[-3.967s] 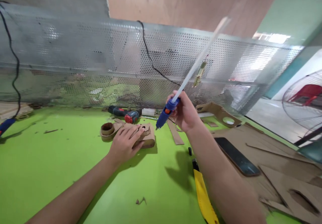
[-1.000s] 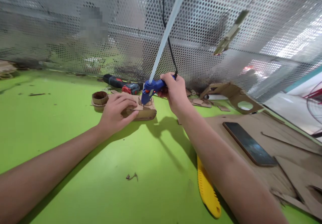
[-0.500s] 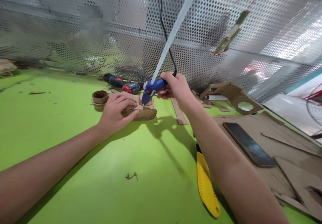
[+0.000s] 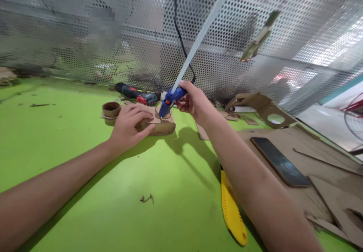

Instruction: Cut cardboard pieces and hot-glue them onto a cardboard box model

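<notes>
A small cardboard box (image 4: 161, 128) with rounded ends lies on the green table (image 4: 113, 206). My left hand (image 4: 129, 125) grips its left part, thumb on the front side and fingers over the top. My right hand (image 4: 195, 102) is closed round a blue glue gun (image 4: 170, 101), whose tip points down at a round outline on the box top. A long whitish glue stick (image 4: 198, 40) rises from the back of the gun. Left of my left hand stands a short round cardboard cup (image 4: 111, 110).
Behind the box lies a power drill (image 4: 136, 94) against the perforated metal panel (image 4: 141, 48). A yellow cutter (image 4: 232, 206) is by my right forearm. A phone (image 4: 279, 161) rests on cardboard sheets (image 4: 249, 134) at right, near a bent cardboard piece (image 4: 261, 106).
The glue gun's tip has shifted very slightly on the box top, and its stick and black cable lean a little differently. My left hand keeps its hold.
</notes>
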The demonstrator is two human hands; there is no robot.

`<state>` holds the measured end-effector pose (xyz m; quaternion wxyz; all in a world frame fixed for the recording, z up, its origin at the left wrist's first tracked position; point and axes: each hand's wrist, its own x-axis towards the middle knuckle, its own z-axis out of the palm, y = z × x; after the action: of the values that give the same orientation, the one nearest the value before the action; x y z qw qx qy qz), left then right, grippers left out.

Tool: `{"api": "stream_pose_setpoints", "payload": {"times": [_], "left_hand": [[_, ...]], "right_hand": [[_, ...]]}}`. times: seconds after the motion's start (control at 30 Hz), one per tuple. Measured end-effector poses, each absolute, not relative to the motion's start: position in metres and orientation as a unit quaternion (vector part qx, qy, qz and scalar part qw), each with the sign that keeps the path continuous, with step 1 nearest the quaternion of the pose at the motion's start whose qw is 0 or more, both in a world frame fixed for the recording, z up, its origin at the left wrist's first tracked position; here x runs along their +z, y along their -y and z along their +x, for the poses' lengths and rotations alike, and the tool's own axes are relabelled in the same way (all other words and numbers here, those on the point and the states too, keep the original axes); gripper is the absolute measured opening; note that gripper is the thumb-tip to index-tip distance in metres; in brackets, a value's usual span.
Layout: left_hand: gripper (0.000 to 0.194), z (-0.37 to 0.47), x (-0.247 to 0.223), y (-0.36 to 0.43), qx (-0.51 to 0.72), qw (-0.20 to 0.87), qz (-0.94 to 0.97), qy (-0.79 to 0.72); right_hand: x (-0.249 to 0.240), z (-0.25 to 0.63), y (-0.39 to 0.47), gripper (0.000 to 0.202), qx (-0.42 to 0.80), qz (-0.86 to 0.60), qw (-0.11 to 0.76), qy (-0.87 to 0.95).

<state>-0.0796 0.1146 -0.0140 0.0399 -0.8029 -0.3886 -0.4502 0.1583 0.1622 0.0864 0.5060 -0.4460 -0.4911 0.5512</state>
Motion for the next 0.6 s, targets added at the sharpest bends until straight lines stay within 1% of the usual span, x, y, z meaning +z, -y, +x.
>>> {"api": "stream_pose_setpoints", "payload": {"times": [0.2, 0.27, 0.4, 0.6], "left_hand": [[0.011, -0.08, -0.015, -0.115, -0.449, 0.05, -0.807, 0.379], [0.01, -0.081, -0.015, -0.115, -0.448, 0.05, -0.809, 0.378], [0.011, -0.081, -0.015, -0.116, -0.45, 0.048, -0.809, 0.376], [0.012, -0.08, -0.014, -0.115, -0.453, 0.036, -0.804, 0.383]], "right_hand": [[0.084, 0.151, -0.158, 0.05, 0.61, -0.421, 0.501, 0.447], [0.082, 0.15, -0.157, 0.048, 0.612, -0.416, 0.501, 0.45], [0.078, 0.149, -0.155, 0.044, 0.597, -0.42, 0.507, 0.46], [0.075, 0.148, -0.157, 0.05, 0.555, -0.427, 0.521, 0.488]]}}
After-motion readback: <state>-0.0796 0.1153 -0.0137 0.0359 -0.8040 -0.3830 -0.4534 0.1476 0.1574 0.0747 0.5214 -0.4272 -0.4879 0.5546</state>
